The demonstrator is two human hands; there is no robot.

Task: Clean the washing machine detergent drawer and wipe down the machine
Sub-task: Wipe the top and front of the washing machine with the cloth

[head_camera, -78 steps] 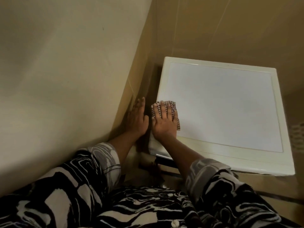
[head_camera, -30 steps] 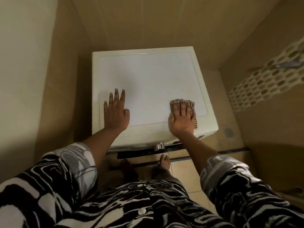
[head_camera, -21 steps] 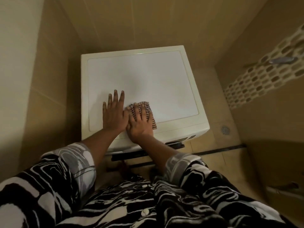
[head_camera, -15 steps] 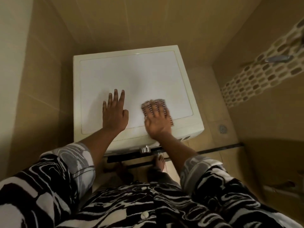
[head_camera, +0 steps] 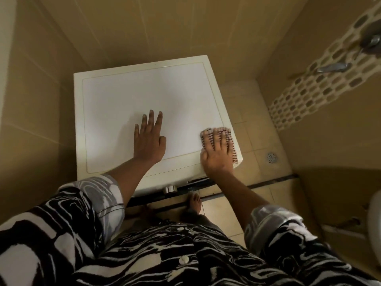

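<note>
The white, smooth, faintly glossy top of the washing machine (head_camera: 132, 96) carries a checked woven cloth rag (head_camera: 232, 145). Glossy beige wall tiles (head_camera: 165, 27) surround it; a shiny metal knob (head_camera: 170, 189) sits on its front.

A white washing machine (head_camera: 144, 96) with a flat, square top stands in a tiled corner, seen from above, and a small cloth (head_camera: 234, 151) checked in dark red lies spread on the top's front right corner, pressed flat under the right hand (head_camera: 216, 155).

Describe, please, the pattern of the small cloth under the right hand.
The small fabric cloth is dark-and-light checked; head view.
</note>
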